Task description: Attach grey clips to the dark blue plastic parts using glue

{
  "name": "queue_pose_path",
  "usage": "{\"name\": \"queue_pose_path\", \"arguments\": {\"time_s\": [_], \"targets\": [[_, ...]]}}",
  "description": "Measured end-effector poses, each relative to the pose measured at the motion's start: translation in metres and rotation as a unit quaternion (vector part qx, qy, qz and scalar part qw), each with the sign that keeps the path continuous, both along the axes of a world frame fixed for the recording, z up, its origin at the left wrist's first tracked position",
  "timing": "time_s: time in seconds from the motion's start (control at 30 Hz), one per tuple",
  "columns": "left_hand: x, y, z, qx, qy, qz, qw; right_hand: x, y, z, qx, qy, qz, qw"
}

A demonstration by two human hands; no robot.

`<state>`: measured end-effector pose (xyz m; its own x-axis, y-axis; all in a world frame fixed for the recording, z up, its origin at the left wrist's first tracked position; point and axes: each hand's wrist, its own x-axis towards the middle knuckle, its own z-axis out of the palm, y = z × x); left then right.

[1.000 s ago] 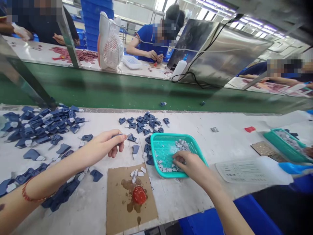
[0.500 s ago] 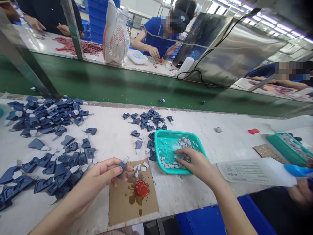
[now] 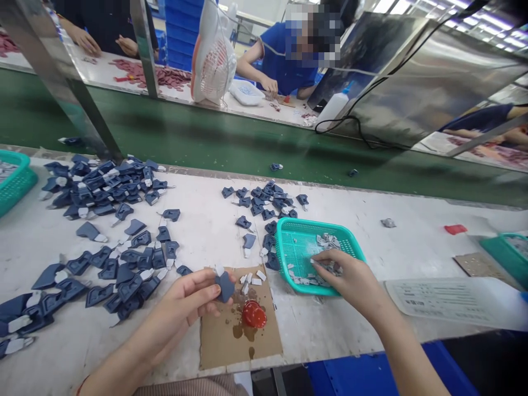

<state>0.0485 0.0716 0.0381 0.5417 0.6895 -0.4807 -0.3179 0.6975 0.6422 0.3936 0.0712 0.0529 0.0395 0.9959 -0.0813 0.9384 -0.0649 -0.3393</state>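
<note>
My left hand (image 3: 192, 300) pinches a dark blue plastic part (image 3: 225, 287) with a pale tip pointing up, above the left edge of a cardboard sheet (image 3: 223, 352). My right hand (image 3: 350, 275) reaches over a green basket (image 3: 322, 224) of small grey pieces (image 3: 328, 241). Its thumb and fingers close on what looks like a small light grey piece (image 3: 312, 262). On the cardboard, a wet red cap (image 3: 254, 314) sits among brown liquid stains, and several small white pieces (image 3: 258, 281) lie behind it.
Many dark blue parts are piled (image 3: 107, 187) at the left, with a smaller group (image 3: 268, 198) behind the basket. A translucent bottle (image 3: 437, 300) lies on the right. A green conveyor (image 3: 206, 137) runs behind the table, with co-workers (image 3: 284, 60) beyond it.
The whole view has shifted, so the table things appear farther right. My left hand has turned the blue part so its broad flat face shows. My right hand stays over the basket, its fingertips closer together.
</note>
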Motion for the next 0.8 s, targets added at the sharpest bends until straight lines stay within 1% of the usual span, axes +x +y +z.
{"name": "queue_pose_path", "arguments": {"time_s": [0.07, 0.17, 0.27, 0.33, 0.4, 0.57, 0.7, 0.8], "targets": [[-0.001, -0.001, -0.002, 0.003, 0.011, 0.004, 1.000, -0.013, -0.008, 0.007, 0.028, 0.016, -0.005, 0.999], [-0.003, -0.003, -0.007, -0.003, 0.031, 0.002, 1.000, -0.044, -0.025, 0.017, 0.053, 0.076, 0.004, 0.996], [-0.005, -0.005, -0.012, -0.009, 0.038, 0.002, 0.999, -0.080, -0.042, 0.022, 0.019, 0.144, 0.034, 0.989], [-0.006, -0.007, -0.015, -0.014, 0.032, 0.004, 0.999, -0.100, -0.050, 0.022, -0.010, 0.165, 0.057, 0.985], [-0.005, -0.009, -0.016, -0.017, 0.021, 0.005, 1.000, -0.113, -0.055, 0.021, -0.027, 0.166, 0.069, 0.983], [0.000, -0.014, -0.017, -0.001, 0.011, 0.006, 1.000, -0.125, -0.060, 0.016, -0.047, 0.136, 0.091, 0.985], [0.002, -0.018, -0.023, 0.038, 0.014, 0.012, 0.999, -0.129, -0.059, 0.013, -0.057, 0.103, 0.111, 0.987], [0.002, -0.021, -0.027, 0.048, 0.022, 0.011, 0.999, -0.131, -0.058, 0.012, -0.066, 0.078, 0.122, 0.987]]}}
